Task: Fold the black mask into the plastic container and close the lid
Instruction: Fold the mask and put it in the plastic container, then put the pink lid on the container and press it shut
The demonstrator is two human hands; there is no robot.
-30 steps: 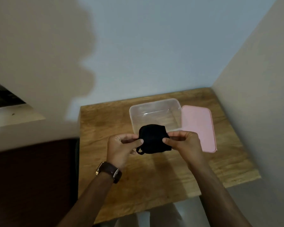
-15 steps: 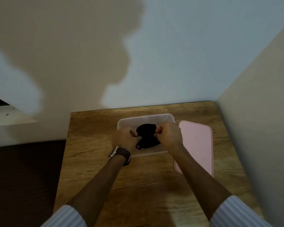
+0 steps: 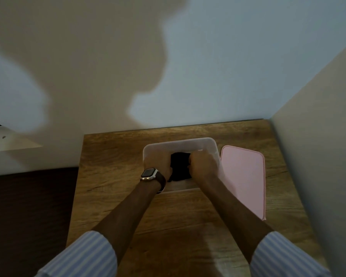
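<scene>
The folded black mask (image 3: 179, 166) lies low inside the clear plastic container (image 3: 180, 142) at the middle of the wooden table. Both hands reach down into the container. My left hand (image 3: 161, 163), with a watch on its wrist, holds the mask's left edge, its fingers mostly hidden behind the container wall. My right hand (image 3: 201, 164) is curled on the mask's right edge. The pink lid (image 3: 244, 180) lies flat on the table just right of the container, off it.
The wooden table (image 3: 112, 176) stands in a corner, with a pale wall behind it and a beige wall (image 3: 318, 136) close on the right. Dark floor lies to the left of the table. A white ledge (image 3: 12, 142) juts out at far left.
Both hands moved forward and down with the mask, from above the table in front of the container to inside it. The camera tilted further down over the table.
</scene>
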